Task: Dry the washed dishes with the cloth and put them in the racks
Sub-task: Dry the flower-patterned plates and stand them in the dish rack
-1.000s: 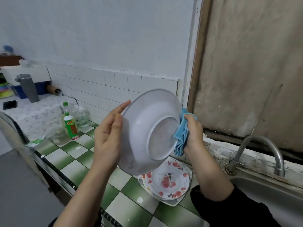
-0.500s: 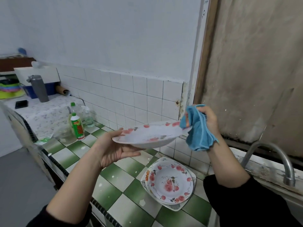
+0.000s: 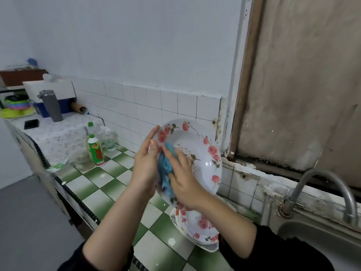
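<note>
A white plate with red roses (image 3: 197, 149) is held upright above the counter, its inner face turned toward me. My left hand (image 3: 145, 163) holds its left rim, thumb on the front, fingers behind. My right hand (image 3: 182, 182) presses a blue cloth (image 3: 166, 167) against the plate's inner face, fingers spread over the cloth. Below the hands, a stack of similar rose plates (image 3: 197, 229) lies on the green-and-white tiled counter (image 3: 97, 184). No rack is in view.
Detergent bottles (image 3: 95, 151) and a glass jar (image 3: 83, 160) stand at the left of the counter. A grey flask (image 3: 51, 105) and a phone (image 3: 31, 124) sit on the covered surface beyond. The steel sink (image 3: 316, 243) and tap (image 3: 322, 194) are at the right.
The plate turned from its back facing me, through flat, to its flowered face toward me. My right hand brought the cloth from the far rim onto the inner face.
</note>
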The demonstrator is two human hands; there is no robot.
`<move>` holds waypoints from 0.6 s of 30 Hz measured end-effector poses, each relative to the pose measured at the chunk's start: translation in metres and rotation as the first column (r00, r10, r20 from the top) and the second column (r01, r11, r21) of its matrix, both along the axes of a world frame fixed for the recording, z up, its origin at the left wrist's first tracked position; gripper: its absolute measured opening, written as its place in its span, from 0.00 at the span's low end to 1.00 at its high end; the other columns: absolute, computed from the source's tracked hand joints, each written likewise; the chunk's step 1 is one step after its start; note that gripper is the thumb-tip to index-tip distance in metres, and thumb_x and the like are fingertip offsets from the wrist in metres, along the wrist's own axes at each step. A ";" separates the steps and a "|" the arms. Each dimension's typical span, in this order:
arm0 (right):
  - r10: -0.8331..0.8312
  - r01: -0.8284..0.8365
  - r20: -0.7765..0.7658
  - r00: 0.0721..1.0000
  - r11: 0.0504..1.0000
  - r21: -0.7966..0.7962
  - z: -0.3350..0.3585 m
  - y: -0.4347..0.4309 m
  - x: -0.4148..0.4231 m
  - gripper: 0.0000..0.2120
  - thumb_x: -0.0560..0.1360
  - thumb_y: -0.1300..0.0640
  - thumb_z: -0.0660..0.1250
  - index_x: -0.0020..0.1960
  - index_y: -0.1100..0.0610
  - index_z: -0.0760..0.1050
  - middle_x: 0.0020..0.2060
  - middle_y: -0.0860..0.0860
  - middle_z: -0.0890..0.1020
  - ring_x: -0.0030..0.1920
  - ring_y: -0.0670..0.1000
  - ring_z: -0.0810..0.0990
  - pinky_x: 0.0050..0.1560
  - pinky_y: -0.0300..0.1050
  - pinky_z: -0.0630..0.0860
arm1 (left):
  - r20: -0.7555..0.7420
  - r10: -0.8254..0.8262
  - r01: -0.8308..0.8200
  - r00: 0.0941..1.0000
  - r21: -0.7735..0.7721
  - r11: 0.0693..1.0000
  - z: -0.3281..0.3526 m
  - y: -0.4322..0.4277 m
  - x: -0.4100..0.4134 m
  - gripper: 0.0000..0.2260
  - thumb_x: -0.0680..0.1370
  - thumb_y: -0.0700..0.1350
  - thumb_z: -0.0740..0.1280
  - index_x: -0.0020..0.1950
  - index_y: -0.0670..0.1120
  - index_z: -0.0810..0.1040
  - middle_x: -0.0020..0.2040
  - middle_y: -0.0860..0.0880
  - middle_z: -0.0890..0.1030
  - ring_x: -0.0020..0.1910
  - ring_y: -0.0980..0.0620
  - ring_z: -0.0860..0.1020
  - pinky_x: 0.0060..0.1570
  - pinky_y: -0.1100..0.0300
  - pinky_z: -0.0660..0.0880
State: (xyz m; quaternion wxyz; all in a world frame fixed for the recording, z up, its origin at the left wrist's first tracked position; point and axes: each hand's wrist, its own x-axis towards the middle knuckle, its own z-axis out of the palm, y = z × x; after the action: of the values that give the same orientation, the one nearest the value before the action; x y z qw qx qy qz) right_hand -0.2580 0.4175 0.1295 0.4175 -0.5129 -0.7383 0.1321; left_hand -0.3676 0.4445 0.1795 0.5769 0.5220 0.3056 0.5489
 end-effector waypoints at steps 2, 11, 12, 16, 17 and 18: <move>-0.044 0.053 0.291 0.956 0.998 -0.025 -0.014 -0.003 0.005 0.31 0.81 0.52 0.49 0.77 0.41 0.35 0.77 0.41 0.39 0.76 0.49 0.41 0.77 0.55 0.46 | 0.022 0.075 -0.075 0.997 0.029 0.997 0.001 0.001 -0.009 0.15 0.85 0.45 0.54 0.63 0.59 0.76 0.62 0.49 0.80 0.60 0.53 0.79 0.65 0.50 0.73; -0.333 0.430 -0.409 0.850 0.886 0.171 0.006 0.034 0.012 0.35 0.81 0.58 0.56 0.78 0.48 0.37 0.78 0.48 0.37 0.78 0.53 0.39 0.71 0.31 0.61 | 0.028 0.131 -0.134 0.991 0.164 0.977 -0.026 -0.033 0.020 0.14 0.84 0.40 0.55 0.64 0.55 0.73 0.60 0.54 0.80 0.57 0.64 0.79 0.54 0.70 0.75; -0.205 0.278 -0.354 0.912 0.945 0.169 0.003 0.027 0.001 0.34 0.82 0.54 0.55 0.78 0.47 0.36 0.78 0.47 0.38 0.78 0.50 0.41 0.67 0.25 0.61 | 0.056 0.173 -0.179 0.983 0.153 0.972 -0.028 -0.033 0.019 0.15 0.84 0.39 0.54 0.63 0.55 0.73 0.61 0.50 0.80 0.58 0.61 0.79 0.59 0.65 0.75; -0.097 0.049 0.385 0.918 0.990 0.132 -0.038 0.012 0.009 0.30 0.78 0.46 0.43 0.77 0.43 0.34 0.77 0.38 0.36 0.76 0.39 0.33 0.78 0.51 0.40 | 0.162 0.291 -0.303 0.943 0.055 0.951 -0.029 -0.010 -0.011 0.14 0.84 0.46 0.57 0.61 0.61 0.78 0.66 0.45 0.78 0.65 0.47 0.76 0.69 0.43 0.68; -0.199 0.154 0.450 0.871 0.979 0.134 -0.045 0.018 0.023 0.31 0.76 0.44 0.41 0.77 0.42 0.34 0.76 0.39 0.34 0.75 0.41 0.31 0.78 0.56 0.40 | 0.150 0.295 -0.307 0.944 0.066 0.949 -0.029 -0.008 -0.019 0.13 0.83 0.49 0.59 0.60 0.64 0.78 0.66 0.49 0.78 0.66 0.49 0.75 0.69 0.43 0.68; -0.300 0.266 0.429 0.852 0.954 0.139 -0.047 0.022 0.035 0.32 0.75 0.43 0.41 0.77 0.41 0.34 0.76 0.40 0.33 0.75 0.43 0.30 0.78 0.59 0.41 | 0.139 0.287 -0.299 0.948 0.075 0.951 -0.030 -0.009 -0.024 0.12 0.81 0.52 0.61 0.60 0.66 0.78 0.67 0.50 0.77 0.67 0.50 0.74 0.69 0.44 0.67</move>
State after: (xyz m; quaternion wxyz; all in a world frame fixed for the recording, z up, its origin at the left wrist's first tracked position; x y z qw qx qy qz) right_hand -0.2226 0.4397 0.0821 0.2711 -0.6165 -0.7349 -0.0791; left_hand -0.3913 0.4359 0.1493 0.4818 0.4618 0.3161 0.6743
